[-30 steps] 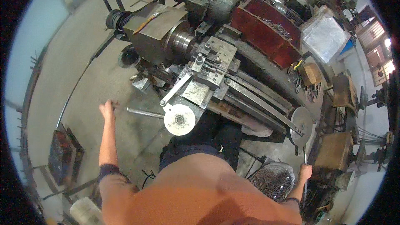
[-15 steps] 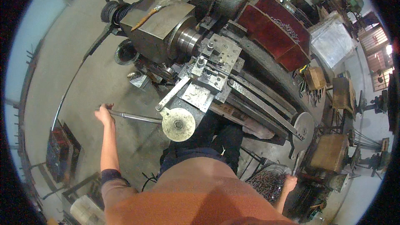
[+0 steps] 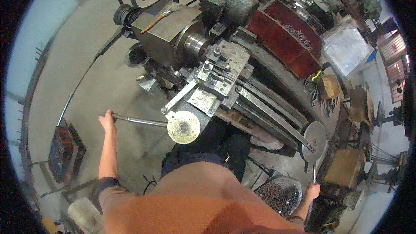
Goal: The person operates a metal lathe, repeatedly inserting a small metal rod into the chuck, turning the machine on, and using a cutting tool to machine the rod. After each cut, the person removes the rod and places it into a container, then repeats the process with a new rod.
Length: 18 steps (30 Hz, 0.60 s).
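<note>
My left hand (image 3: 107,121) is closed round the outer end of a steel lever (image 3: 141,121). That lever runs right to a pale round disc (image 3: 183,127) at the front of a small lathe (image 3: 219,76). Off to the right, my right hand (image 3: 313,190) grips another lever (image 3: 314,173), which hangs below a grey round plate (image 3: 314,142). A long flat link bar (image 3: 275,117) joins this plate to the slide. Bolted tool blocks (image 3: 208,76) sit before the bright steel spindle nose (image 3: 196,45). Whether a workpiece is in the spindle is too small to tell.
A brush (image 3: 156,21) lies on the headstock (image 3: 167,26), with a motor (image 3: 229,4) behind. A red tray (image 3: 281,39) holds small metal parts. By my right arm stands a basket of dark metal pieces (image 3: 277,195). Pliers and tools (image 3: 331,104) lie at the right.
My right hand has moved slightly right, swinging its lever with it. My left hand keeps its grip on the other lever with little movement. The whole view has shifted a little.
</note>
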Each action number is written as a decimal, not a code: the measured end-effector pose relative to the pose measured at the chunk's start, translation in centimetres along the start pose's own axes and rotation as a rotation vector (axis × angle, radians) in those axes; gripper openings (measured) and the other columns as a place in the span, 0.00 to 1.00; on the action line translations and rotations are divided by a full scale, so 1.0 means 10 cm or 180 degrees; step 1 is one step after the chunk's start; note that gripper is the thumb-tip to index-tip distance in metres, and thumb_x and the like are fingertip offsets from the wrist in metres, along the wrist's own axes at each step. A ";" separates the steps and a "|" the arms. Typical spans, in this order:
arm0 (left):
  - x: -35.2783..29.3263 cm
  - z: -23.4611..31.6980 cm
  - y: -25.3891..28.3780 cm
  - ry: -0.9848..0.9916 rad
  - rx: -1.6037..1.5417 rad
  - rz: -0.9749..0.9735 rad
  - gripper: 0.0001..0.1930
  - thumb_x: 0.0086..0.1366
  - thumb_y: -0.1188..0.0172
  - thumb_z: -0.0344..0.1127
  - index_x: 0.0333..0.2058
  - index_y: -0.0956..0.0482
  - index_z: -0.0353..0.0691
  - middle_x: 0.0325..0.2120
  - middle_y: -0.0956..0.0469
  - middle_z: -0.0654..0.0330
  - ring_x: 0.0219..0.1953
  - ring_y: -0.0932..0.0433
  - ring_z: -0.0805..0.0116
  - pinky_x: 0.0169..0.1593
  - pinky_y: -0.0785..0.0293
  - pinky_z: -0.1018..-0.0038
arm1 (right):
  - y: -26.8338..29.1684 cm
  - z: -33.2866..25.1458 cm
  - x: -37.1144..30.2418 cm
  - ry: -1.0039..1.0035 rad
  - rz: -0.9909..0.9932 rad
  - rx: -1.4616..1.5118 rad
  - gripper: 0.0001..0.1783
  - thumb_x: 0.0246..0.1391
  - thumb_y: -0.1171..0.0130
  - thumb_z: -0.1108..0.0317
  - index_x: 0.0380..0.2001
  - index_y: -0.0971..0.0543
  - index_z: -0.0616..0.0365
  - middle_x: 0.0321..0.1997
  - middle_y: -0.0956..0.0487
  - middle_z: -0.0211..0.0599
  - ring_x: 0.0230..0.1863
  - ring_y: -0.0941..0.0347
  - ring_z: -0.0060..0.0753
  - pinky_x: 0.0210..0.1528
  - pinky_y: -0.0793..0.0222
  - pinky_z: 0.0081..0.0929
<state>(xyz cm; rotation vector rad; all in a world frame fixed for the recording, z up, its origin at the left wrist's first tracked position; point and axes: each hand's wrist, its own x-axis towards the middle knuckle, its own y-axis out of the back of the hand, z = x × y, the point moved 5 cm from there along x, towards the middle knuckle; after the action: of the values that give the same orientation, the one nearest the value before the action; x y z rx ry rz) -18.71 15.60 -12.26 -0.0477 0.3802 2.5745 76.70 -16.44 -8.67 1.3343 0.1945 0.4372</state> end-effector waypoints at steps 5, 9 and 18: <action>0.83 -0.13 0.18 -0.0505 0.2222 -0.0858 0.19 0.50 0.43 0.38 0.37 0.27 0.27 0.20 0.24 0.51 0.24 0.23 0.56 0.29 0.29 0.66 | 0.33 -0.25 0.60 -0.0202 -0.0074 -0.0716 0.19 0.44 0.50 0.51 0.31 0.24 0.53 0.36 0.22 0.40 0.40 0.26 0.48 0.40 0.34 0.51; 0.89 0.31 -0.71 -0.1831 0.2663 -0.1113 0.15 0.49 0.45 0.39 0.30 0.23 0.32 0.28 0.23 0.46 0.34 0.24 0.49 0.38 0.29 0.63 | 0.17 -0.13 0.65 -0.0629 0.0168 -0.0504 0.24 0.42 0.48 0.51 0.40 0.28 0.55 0.45 0.26 0.42 0.48 0.31 0.46 0.47 0.38 0.50; 0.97 -0.47 -2.41 -0.3493 0.4421 -0.2278 0.17 0.52 0.44 0.43 0.34 0.26 0.35 0.34 0.24 0.46 0.36 0.24 0.51 0.39 0.28 0.60 | -0.10 -0.66 -0.58 0.0413 0.0320 0.1337 0.31 0.31 0.42 0.63 0.45 0.27 0.60 0.41 0.25 0.51 0.43 0.29 0.52 0.45 0.33 0.36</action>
<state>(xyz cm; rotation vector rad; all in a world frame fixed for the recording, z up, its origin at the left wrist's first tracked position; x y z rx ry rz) -14.85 38.85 -24.06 1.3222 1.2388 0.9446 69.15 -13.15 -11.78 1.7337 0.3417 0.5904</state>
